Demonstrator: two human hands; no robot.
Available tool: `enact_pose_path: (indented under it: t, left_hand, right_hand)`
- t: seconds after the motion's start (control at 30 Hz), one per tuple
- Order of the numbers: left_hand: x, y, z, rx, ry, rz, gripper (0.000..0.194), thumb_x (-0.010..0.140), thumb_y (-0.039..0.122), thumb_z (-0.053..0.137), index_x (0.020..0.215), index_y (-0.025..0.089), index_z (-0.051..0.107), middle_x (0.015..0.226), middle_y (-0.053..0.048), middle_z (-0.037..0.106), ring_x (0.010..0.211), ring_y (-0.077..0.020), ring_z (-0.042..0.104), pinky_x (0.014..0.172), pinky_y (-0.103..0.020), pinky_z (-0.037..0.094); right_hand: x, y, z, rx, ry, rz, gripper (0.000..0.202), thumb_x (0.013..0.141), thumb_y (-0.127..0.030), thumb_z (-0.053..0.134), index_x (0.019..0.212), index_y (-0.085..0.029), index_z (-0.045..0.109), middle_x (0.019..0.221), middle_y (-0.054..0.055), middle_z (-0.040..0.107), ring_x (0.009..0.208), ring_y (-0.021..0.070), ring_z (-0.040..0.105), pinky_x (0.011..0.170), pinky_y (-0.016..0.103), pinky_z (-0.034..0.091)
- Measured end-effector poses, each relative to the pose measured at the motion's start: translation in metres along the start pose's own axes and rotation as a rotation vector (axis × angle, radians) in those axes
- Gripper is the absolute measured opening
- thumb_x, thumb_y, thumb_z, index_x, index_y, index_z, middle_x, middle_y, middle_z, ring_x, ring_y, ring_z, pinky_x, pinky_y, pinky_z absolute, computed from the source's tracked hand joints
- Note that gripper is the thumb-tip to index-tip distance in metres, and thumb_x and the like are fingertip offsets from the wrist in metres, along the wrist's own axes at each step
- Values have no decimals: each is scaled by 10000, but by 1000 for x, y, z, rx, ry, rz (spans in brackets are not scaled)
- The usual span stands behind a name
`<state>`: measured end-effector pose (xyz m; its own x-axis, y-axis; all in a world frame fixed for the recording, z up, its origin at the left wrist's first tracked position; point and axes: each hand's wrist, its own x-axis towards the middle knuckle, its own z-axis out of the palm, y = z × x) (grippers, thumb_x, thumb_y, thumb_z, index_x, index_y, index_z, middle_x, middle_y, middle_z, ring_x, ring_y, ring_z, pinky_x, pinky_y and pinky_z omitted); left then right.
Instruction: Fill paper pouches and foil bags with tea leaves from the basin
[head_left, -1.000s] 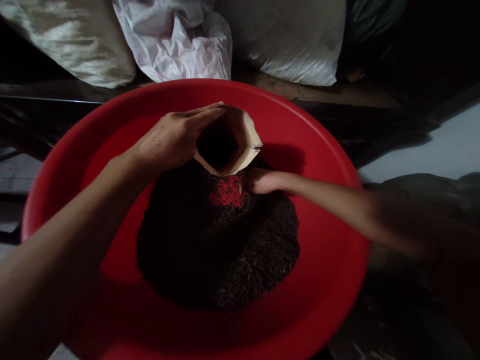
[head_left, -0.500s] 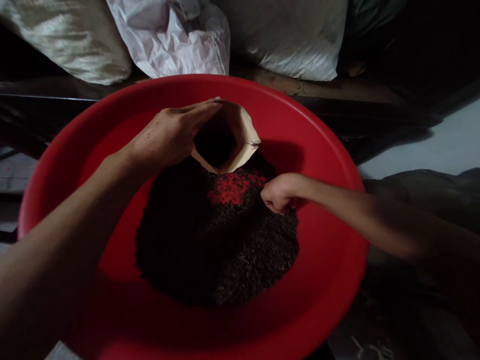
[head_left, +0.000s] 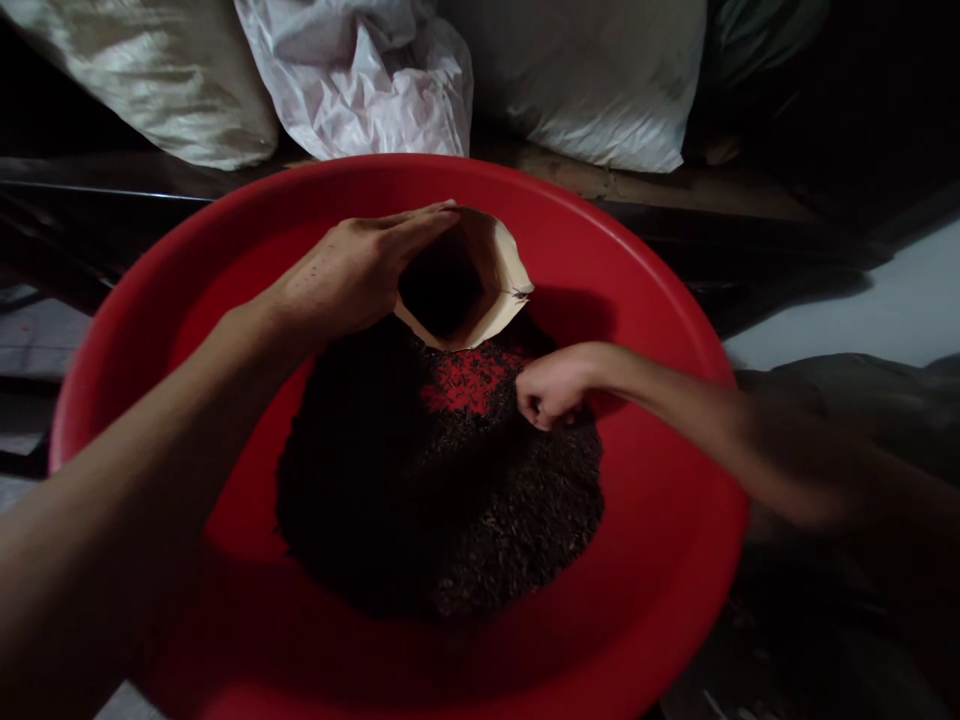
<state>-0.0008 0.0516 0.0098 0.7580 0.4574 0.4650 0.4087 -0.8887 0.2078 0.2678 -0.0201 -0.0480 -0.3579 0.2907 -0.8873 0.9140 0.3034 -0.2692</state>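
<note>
A wide red plastic basin (head_left: 660, 520) holds a dark heap of loose, dried, twisted leaves (head_left: 517, 540) that look like tea. My left hand (head_left: 349, 270) grips the left rim of a tan paper bag (head_left: 499, 285). The bag's mouth faces me, and its inside is too dark to make out. Low over the heap's right side, my right hand (head_left: 553, 388) is closed, fingers curled under; whatever they hold is hidden. Between bag and right hand, red basin floor shows through a thin scatter of leaves.
Behind the basin, a white plastic sack (head_left: 375, 90) stands between a pale woven sack (head_left: 157, 80) and a larger whitish sack (head_left: 592, 80). They rest on a dark ledge (head_left: 720, 190). The right side is in deep shadow.
The whole view has shifted slightly, so basin and bag sit a little further right. My right hand has moved slightly left relative to the basin, still closed. My left hand keeps its hold on the bag.
</note>
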Motion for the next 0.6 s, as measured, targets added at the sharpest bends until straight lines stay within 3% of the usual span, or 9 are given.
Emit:
enact_pose_path:
  t: [0.17,0.3,0.47,0.6]
  left_hand:
    - [1,8,-1,-2,4,-33,718,849,71,411,1557,155,501,1608,-11,490,1465,-247,540,1265,-399,444]
    - [1,11,-2,-4,-6,-41,680,888,108,411,1558,174,507,1605,-18,500,1457,-235,549,1257,-380,449]
    - [0,12,-3,17,2,-66,677,902,106,403,1570,163,498,1613,-27,495,1467,-226,536,1257,-355,439]
    - [1,15,-5,21,5,-53,678,896,108,406,1566,149,503,1609,-38,505,1467,-218,536,1251,-330,432]
  right_hand:
    - [-7,1,-7,96,191,-231,142,898,-152,562,898,-137,703,780,34,727,673,146,669,627,282,469]
    - [0,-1,-9,77,319,-181,127,942,-186,535,926,-150,656,708,28,695,638,156,646,638,301,463]
    - [5,0,-12,-49,378,-176,169,937,-162,515,873,-134,669,635,21,623,608,169,587,670,331,454]
    - [9,0,-13,-137,406,-180,164,911,-130,539,853,-126,693,685,42,646,636,168,563,683,333,443]
